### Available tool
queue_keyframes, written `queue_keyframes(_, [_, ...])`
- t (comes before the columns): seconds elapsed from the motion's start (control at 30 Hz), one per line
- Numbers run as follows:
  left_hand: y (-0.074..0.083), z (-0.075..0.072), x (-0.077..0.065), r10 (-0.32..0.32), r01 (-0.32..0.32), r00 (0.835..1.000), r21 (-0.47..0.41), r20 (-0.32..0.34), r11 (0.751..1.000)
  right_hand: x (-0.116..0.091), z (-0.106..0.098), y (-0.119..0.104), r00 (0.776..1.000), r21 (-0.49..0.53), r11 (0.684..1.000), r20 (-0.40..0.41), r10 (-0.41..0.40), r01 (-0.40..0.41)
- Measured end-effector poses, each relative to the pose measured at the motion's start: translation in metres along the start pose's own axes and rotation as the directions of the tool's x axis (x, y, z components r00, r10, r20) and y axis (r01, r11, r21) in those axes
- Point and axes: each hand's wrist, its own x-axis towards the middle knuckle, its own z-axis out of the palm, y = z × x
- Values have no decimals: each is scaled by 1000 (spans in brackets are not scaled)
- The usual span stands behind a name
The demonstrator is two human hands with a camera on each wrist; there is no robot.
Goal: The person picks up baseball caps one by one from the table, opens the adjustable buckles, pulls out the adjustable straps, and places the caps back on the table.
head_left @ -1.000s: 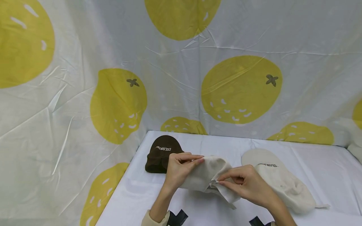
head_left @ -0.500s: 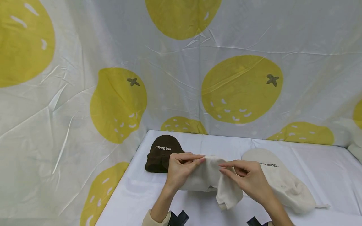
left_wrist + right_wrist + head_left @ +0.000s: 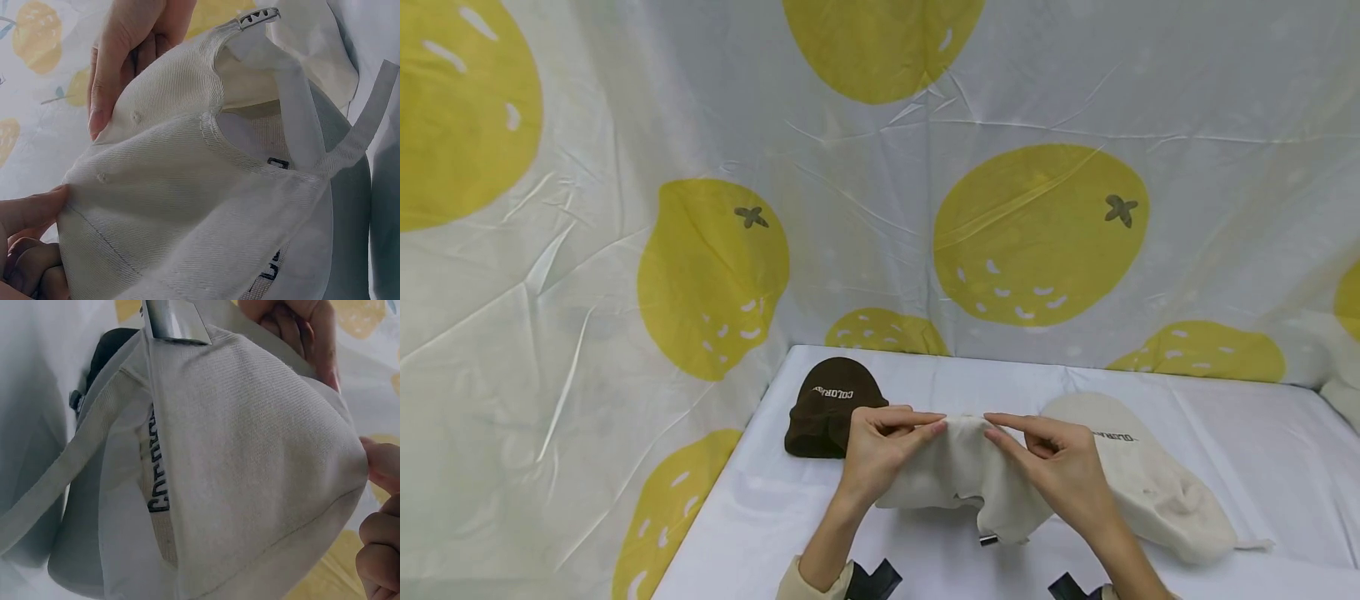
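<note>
Cap (image 3: pixel 967 467) of ribbed cream cloth, fingers (image 3: pixel 920 416) of left hand (image 3: pixel 877 450) and right hand (image 3: pixel 1063 462) pinching it, shiny buckle (image 3: pixel 178 324)

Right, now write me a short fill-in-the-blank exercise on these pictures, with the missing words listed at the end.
1. Counting the pale cap pinched by the left hand and the right hand, the head view shows ____ caps.
2. The darkest cap is coloured ____.
3. The lettering on that darkest cap is coloured ____.
4. The printed fruit on the backdrop is coloured ____.

Missing words: three; brown; white; yellow.
</note>
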Motion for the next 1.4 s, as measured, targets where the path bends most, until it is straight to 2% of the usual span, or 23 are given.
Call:
queue_keyframes(0.17, [0,0,0,3,-3,1000,-9,9,1000,1,1,4,999,45,998,11,44,-44])
queue_keyframes(0.43, [0,0,0,-15,15,1000,-6,22,1000,1,1,7,976,117,969,41,214,-217])
queue_keyframes(0.67, [-4,1,1,-10,10,999,-8,37,1000,4,1,9,963,137,954,74,260,-268])
queue_keyframes(0.9, [-1,2,10,-9,9,999,7,38,1000,15,-3,7,962,170,947,51,267,-272])
queue_keyframes(1.17, [4,2,28,-23,23,1000,34,2,999,40,-4,9,969,104,964,13,246,-246])
queue_keyframes(1.4, [4,1,52,18,-18,1000,73,-11,997,62,-1,17,967,61,965,-3,255,-254])
